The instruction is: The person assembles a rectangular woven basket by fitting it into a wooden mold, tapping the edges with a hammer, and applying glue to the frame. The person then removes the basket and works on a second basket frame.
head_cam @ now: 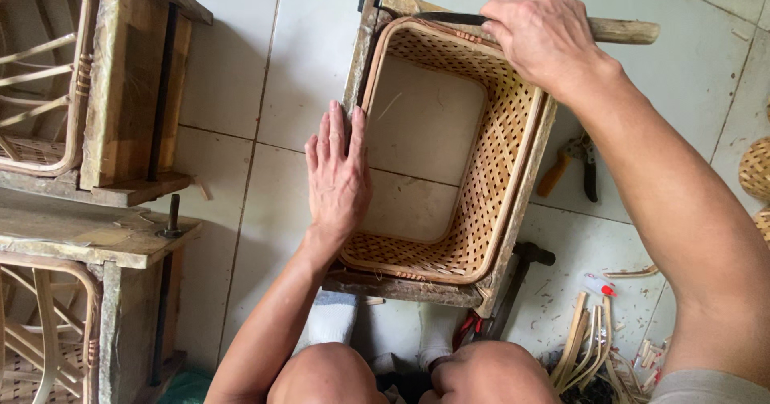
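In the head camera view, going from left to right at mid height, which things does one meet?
Wooden frames holding rattan pieces → left hand → woven basket → orange-handled pruning shears → right forearm → round woven piece at the edge.

basket (489, 171): woven cane, matt, under your hands
frame (525, 204): rough weathered wood
handle (626, 30): bare wood
floor (241, 91): smooth glossy tile

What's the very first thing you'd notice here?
A woven bamboo basket with no bottom sits in a wooden frame at the middle, so the tiled floor shows through. The left hand lies flat on its left rim, while the right hand grips a wooden-handled tool at the far edge. Orange-handled shears lie on the floor to the right.
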A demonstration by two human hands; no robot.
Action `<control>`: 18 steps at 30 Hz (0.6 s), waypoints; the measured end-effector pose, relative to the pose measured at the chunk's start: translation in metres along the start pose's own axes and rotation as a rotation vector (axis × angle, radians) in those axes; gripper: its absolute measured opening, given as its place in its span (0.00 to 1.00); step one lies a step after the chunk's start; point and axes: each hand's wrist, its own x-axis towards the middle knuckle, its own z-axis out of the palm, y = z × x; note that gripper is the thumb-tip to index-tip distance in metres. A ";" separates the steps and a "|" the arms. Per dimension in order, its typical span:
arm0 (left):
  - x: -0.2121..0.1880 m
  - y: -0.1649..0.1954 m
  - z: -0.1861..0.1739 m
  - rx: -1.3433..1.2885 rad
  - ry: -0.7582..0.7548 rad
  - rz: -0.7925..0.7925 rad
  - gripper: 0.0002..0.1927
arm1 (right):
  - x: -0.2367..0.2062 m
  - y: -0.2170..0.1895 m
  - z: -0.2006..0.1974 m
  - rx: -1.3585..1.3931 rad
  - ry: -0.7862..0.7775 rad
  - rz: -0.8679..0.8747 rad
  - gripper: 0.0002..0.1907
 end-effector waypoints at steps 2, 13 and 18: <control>0.000 0.000 -0.001 0.015 -0.006 -0.004 0.40 | 0.000 0.001 -0.001 0.022 -0.017 0.016 0.12; 0.000 0.003 -0.006 -0.006 -0.031 -0.023 0.41 | 0.011 -0.014 -0.011 -0.152 -0.097 -0.015 0.16; -0.001 0.002 -0.006 -0.032 -0.045 -0.007 0.42 | 0.021 -0.016 -0.018 -0.195 -0.083 -0.026 0.14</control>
